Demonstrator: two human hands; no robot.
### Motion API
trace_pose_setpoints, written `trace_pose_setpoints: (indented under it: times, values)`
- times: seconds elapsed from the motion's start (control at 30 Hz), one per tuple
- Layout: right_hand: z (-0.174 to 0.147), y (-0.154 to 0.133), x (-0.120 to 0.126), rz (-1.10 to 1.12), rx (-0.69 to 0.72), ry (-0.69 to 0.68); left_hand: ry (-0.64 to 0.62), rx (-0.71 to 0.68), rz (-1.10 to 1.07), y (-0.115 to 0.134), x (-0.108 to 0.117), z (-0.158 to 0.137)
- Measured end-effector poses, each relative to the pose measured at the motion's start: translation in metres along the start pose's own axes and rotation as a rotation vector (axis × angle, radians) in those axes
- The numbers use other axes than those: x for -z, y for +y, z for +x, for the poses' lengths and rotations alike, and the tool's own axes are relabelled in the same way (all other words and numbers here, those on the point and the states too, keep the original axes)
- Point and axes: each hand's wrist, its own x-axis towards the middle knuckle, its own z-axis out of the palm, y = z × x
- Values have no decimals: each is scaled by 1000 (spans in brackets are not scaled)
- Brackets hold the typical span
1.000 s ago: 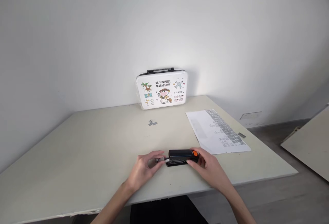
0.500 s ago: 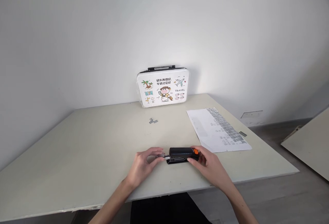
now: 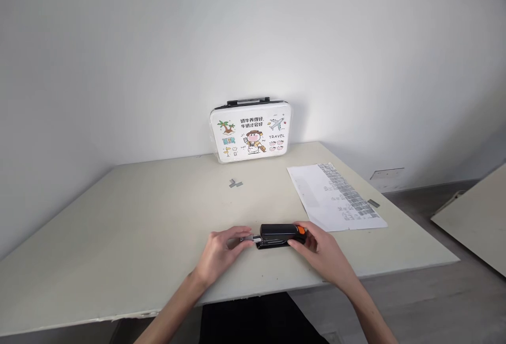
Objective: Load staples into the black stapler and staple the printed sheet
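Note:
A black stapler point(image 3: 279, 231) with an orange button point(image 3: 301, 230) lies lengthwise near the table's front edge. My right hand point(image 3: 318, 249) is closed round its right end, with the thumb low in front and the fingers behind the orange part. From the stapler's left end juts a grey metal piece point(image 3: 248, 238), either the staple tray or a strip of staples; I cannot tell which. My left hand point(image 3: 221, 254) pinches this piece between thumb and fingertips. Farther back on the table lie several small grey strips point(image 3: 235, 183), which look like staples.
At the back, a white case point(image 3: 253, 133) with cartoon prints and a black handle leans against the wall. A printed sheet of paper point(image 3: 316, 196) lies at the right, beside another short grey strip point(image 3: 373, 203). The table's front edge point(image 3: 221, 301) runs just below my hands.
The grey metal piece in my left fingers is turned slightly and shows more of its side. Both hands keep nearly the same places, and the view has shifted a little.

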Motion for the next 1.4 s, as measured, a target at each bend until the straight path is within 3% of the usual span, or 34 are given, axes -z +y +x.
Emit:
trace_pose_setpoints:
  times: [0.4, 0.57, 0.83, 1.13, 1.4]
  values:
    - [1, 1, 0, 3, -3, -10, -2, -47, 42, 0, 0, 0]
    - [2, 3, 0, 6, -13, -22, 4, -149, 183, 4, 0, 1]
    - [1, 2, 0, 9, -23, -28, -32, -254, 168, -2, 9, 2]
    - [1, 0, 1, 1, -10, -14, -177, -200, 48, -24, 34, 4]
    - [6, 1, 6, 19, 36, -100, -359, -153, -109, -4, 10, 44]
